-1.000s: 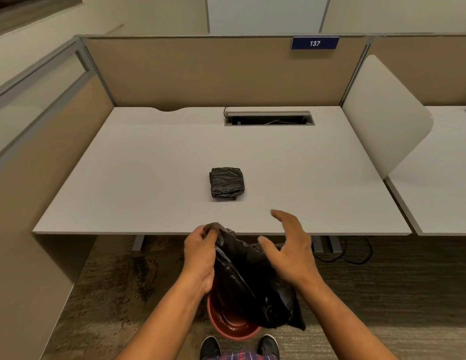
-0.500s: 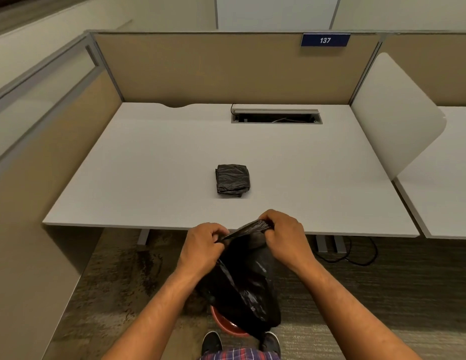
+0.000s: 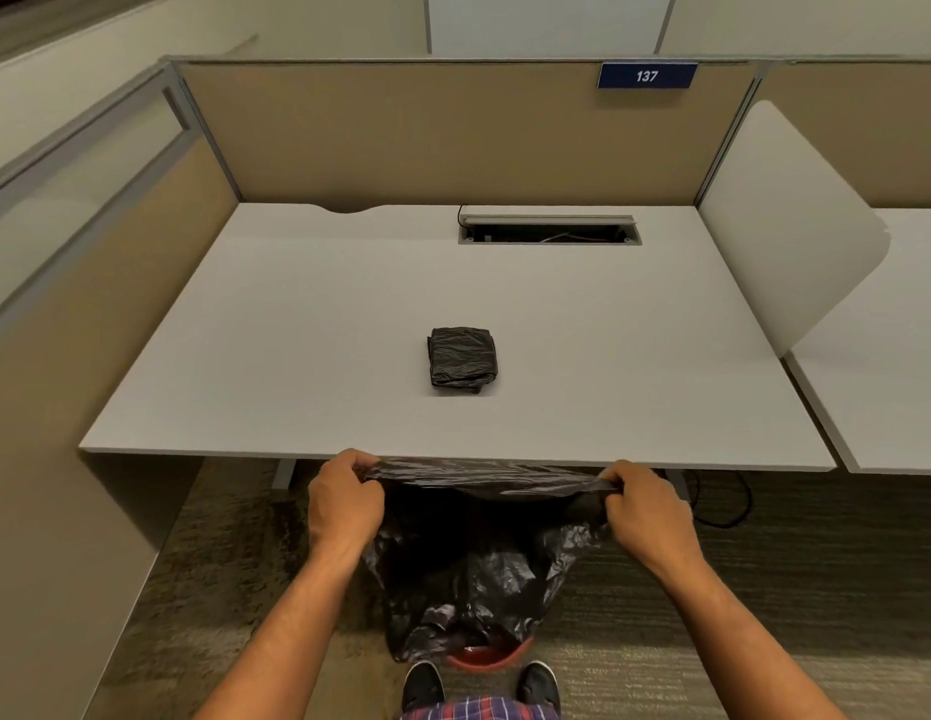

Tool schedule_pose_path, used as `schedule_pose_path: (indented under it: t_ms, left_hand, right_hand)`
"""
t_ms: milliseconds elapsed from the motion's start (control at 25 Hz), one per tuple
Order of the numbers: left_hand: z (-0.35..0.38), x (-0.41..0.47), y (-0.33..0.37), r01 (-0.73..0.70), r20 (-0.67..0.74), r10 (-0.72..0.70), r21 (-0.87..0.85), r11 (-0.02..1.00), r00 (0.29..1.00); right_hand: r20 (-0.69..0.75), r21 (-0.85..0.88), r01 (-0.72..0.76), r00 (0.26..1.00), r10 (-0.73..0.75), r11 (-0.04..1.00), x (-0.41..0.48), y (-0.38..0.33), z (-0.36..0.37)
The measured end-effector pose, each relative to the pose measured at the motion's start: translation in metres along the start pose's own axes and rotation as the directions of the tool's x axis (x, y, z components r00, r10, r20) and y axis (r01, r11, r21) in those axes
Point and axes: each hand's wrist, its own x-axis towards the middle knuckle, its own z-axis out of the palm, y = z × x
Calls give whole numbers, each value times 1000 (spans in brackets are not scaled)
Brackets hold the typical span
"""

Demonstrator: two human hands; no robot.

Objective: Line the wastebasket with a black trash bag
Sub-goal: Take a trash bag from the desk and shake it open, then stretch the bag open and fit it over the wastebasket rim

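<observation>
A black trash bag (image 3: 474, 563) hangs in front of me, its top edge stretched wide just below the desk's front edge. My left hand (image 3: 344, 504) grips the bag's left corner and my right hand (image 3: 648, 511) grips its right corner. The bag's bottom drapes over a red wastebasket (image 3: 487, 658) on the floor between my shoes; only a sliver of the basket's rim shows. A second black bag, folded into a square (image 3: 461, 358), lies on the white desk (image 3: 245, 356).
Tan cubicle partitions (image 3: 453, 132) close the desk at the back and left. A white divider panel (image 3: 785, 226) stands at the right. A cable slot (image 3: 549, 231) sits at the desk's rear. Cables (image 3: 723, 504) lie on the carpet under the desk's right side.
My hands came together on the bag's top, then pulled apart sideways, stretching its edge wide. The bag now hangs lower and covers most of the red wastebasket.
</observation>
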Motion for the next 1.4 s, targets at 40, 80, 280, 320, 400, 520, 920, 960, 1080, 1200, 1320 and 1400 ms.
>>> schedule_pose_path:
  t_ms: [40,80,280,320,400,520,920,960,1080,1200,1320,1400]
  left_hand:
    - [1,0,1,-10,9,11,-21,1000,1000]
    - [2,-2,4,-42,31,43,-32,999,999]
    - [13,-13,39,-334,190,325,16,942,926]
    - [14,-15,46,-381,206,369,22,924,906]
    - [15,-16,57,-457,222,441,23,889,869]
    - [10,-11,57,-505,257,477,53,861,840]
    - [-10,0,-27,-238,116,212,313,919,970]
    - [-11,2,-36,-176,67,164,294,939,984]
    - [-16,6,-53,14,-64,-3,173,985,998]
    - [-17,8,-64,168,-135,-172,-40,985,976]
    - [-14,1,-67,220,-94,-261,-317,923,961]
    - [-9,-6,-65,108,-115,-148,-299,948,982]
  right_hand:
    - [8,-43,-12,1000,13,999,0,3,1]
    - [7,-74,5,1000,-4,997,0,4,3]
    - [-52,-47,402,913,-404,914,-8,-42,22]
    - [-29,-88,453,889,-457,887,-8,-55,30]
    - [47,-176,478,877,-477,861,-4,-78,42]
    - [74,-182,448,894,-442,875,6,-91,51]
    - [65,104,202,976,-209,974,14,-21,62]
    - [73,104,181,979,-189,978,14,-12,64]
    - [71,95,114,990,-121,989,14,10,68]
    - [74,113,34,996,-42,993,14,27,71]
    - [20,275,-24,1000,19,961,8,32,73]
    - [-92,392,18,996,19,920,-1,29,76]
